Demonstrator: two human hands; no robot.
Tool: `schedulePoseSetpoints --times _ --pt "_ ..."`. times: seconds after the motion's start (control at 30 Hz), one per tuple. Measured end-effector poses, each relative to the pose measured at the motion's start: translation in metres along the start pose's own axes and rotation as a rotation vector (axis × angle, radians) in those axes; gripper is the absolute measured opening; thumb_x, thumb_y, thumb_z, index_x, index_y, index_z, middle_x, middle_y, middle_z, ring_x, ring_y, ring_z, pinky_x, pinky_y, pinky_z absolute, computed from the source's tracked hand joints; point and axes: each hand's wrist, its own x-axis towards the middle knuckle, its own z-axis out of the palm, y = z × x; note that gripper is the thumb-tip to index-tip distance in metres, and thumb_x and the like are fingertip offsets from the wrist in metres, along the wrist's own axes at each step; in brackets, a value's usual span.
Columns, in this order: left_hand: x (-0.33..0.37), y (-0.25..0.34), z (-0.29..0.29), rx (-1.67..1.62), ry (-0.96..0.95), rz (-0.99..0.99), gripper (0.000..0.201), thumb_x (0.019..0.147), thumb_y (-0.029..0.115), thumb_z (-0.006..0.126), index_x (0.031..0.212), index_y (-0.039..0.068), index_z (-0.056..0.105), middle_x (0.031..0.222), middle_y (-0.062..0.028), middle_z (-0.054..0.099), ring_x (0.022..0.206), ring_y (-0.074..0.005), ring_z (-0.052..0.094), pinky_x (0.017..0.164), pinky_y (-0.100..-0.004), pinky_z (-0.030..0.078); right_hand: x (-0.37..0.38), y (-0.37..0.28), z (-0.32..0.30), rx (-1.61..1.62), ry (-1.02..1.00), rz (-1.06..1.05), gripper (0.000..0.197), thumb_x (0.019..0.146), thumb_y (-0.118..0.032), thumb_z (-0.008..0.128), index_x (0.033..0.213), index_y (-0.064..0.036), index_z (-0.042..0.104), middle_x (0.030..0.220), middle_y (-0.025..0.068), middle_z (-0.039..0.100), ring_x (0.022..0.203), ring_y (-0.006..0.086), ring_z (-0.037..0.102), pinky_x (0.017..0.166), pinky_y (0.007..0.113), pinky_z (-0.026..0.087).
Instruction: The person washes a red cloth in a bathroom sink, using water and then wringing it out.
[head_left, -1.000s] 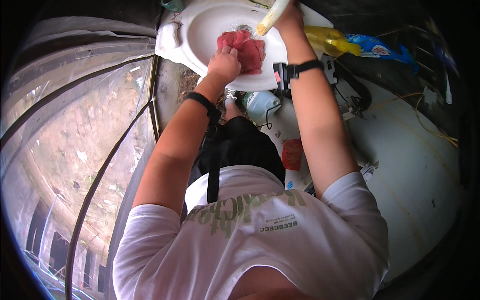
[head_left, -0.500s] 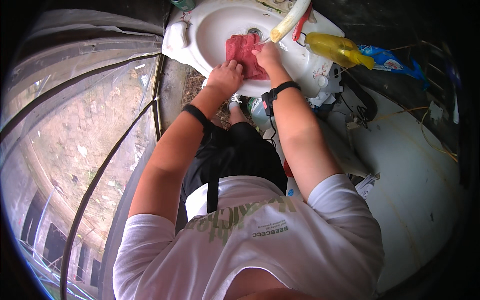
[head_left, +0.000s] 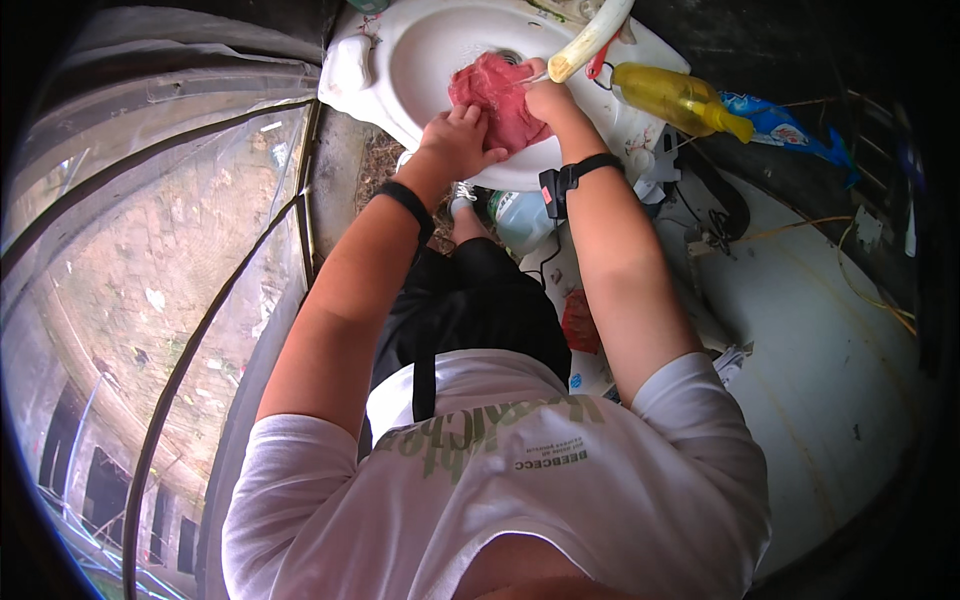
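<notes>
A wet red cloth (head_left: 505,98) lies bunched in the white washbasin (head_left: 415,60), over the side nearer to me. My right hand (head_left: 548,98) is closed on the cloth's right edge, just below the mouth of a pale pipe (head_left: 592,40); a thin stream of water seems to run from it onto the cloth. On the cloth's left edge rests my left hand (head_left: 456,142), its fingers laid on the fabric and its thumb stretched apart. The drain (head_left: 508,56) shows partly beyond the cloth.
White soap-like bar (head_left: 350,62) sits on the basin's left rim. To the right are a red handle (head_left: 602,58), a yellow bottle (head_left: 660,95) and a blue packet (head_left: 765,118). A clear jug (head_left: 525,222) stands below the basin. Plastic sheeting (head_left: 190,240) hangs at left.
The cloth has turned and bunched up, its lower edge drawn up from the basin's near rim. My right hand has shifted slightly right; my left thumb has spread away from the fingers.
</notes>
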Motion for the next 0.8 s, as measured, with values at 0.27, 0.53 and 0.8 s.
schedulePoseSetpoints --times 0.27,0.53,0.8 --pt "-0.025 0.012 -0.007 0.142 -0.197 0.046 0.122 0.08 0.077 0.071 0.165 0.0 0.032 0.173 -0.0213 0.03 0.163 -0.0431 0.019 0.132 -0.0502 0.019 -0.038 -0.091 0.028 0.096 -0.145 -0.1 0.074 0.093 -0.065 0.07 0.14 -0.0091 0.058 0.133 0.0247 0.07 0.122 0.0467 0.067 0.105 0.052 0.053" --pt "-0.016 0.008 0.024 0.137 0.072 0.057 0.089 0.081 0.036 0.072 0.158 -0.001 0.046 0.165 -0.022 0.046 0.155 -0.0366 0.042 0.126 -0.045 0.035 0.001 -0.031 0.029 -0.154 -0.051 -0.057 0.054 0.104 -0.05 0.059 0.133 -0.0048 0.059 0.122 0.0286 0.071 0.111 0.0474 0.069 0.096 0.054 0.055" --pt "-0.018 0.012 0.014 0.142 -0.071 -0.009 0.086 0.085 0.035 0.064 0.161 -0.001 0.042 0.167 -0.0252 0.041 0.156 -0.0419 0.038 0.124 -0.0441 0.034 -0.025 -0.056 0.031 0.034 -0.088 -0.154 0.063 0.103 -0.057 0.059 0.138 -0.004 0.057 0.131 0.0263 0.07 0.121 0.0424 0.068 0.103 0.052 0.052"
